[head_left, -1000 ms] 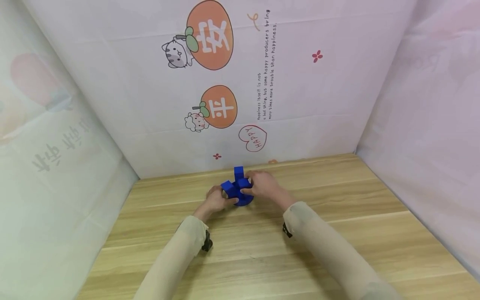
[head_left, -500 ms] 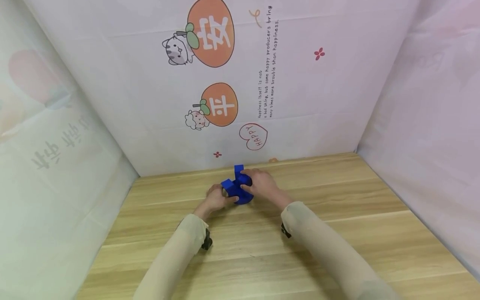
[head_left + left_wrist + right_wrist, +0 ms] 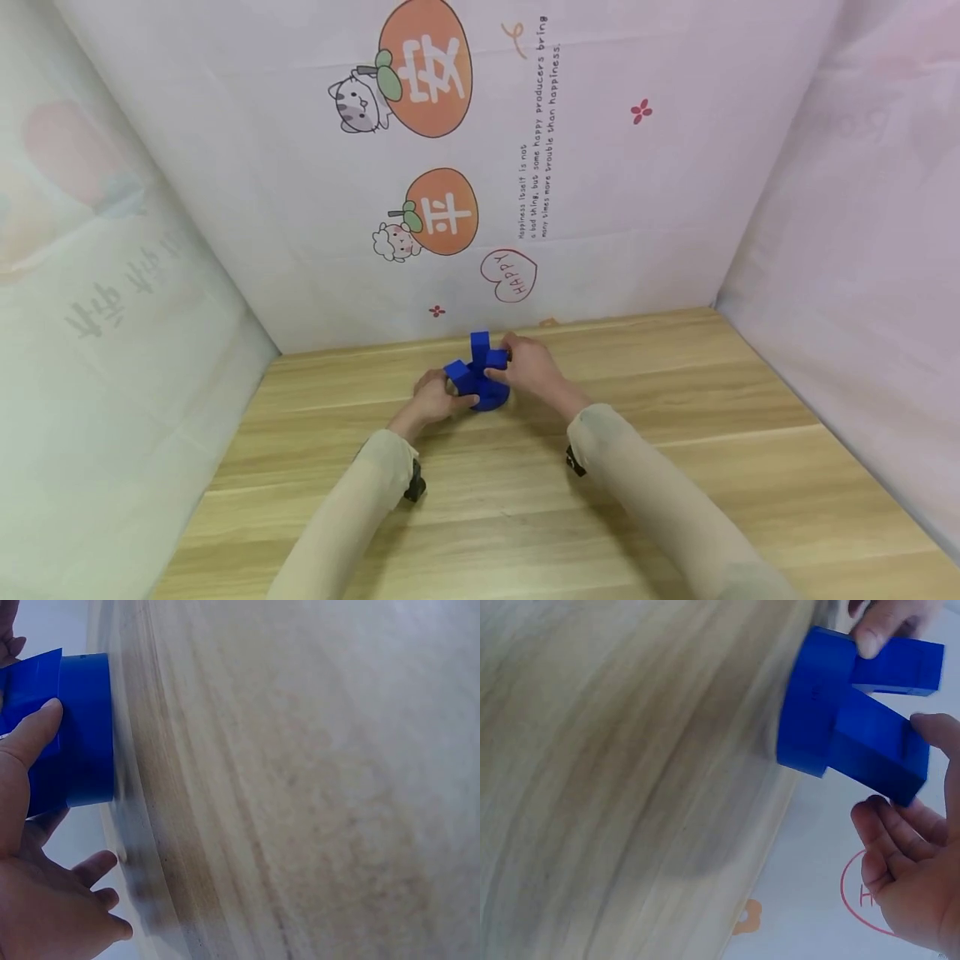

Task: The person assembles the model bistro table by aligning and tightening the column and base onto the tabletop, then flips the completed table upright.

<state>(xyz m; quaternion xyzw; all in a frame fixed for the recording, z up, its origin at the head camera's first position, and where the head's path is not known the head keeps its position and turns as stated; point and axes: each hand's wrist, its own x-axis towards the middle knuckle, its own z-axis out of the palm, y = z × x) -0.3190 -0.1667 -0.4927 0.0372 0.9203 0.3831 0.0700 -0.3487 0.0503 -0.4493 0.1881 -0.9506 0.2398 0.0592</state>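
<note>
A blue round base (image 3: 491,398) stands on the table near the back wall, with three blue blocks rising from it. My left hand (image 3: 435,398) grips the left block (image 3: 459,375) low down; in the left wrist view its thumb (image 3: 46,720) lies along the block just above the base. The right block (image 3: 881,746) leans outward in the right wrist view. At its upper end my right hand (image 3: 531,367) pinches it between thumb and fingers, other fingers loosely bent. The back block (image 3: 480,346) is untouched. How the blocks join the base is partly hidden.
The wooden table (image 3: 495,517) meets a white printed back wall (image 3: 600,233) just behind the blue base. White cloth walls also rise at the left (image 3: 112,400) and right (image 3: 847,292). A black wrist device (image 3: 415,482) sits under the left sleeve.
Half a second ago my right fingers covered the right block and it looked turned. Now they sit farther right and its flat top shows again. My left hand stays in place.
</note>
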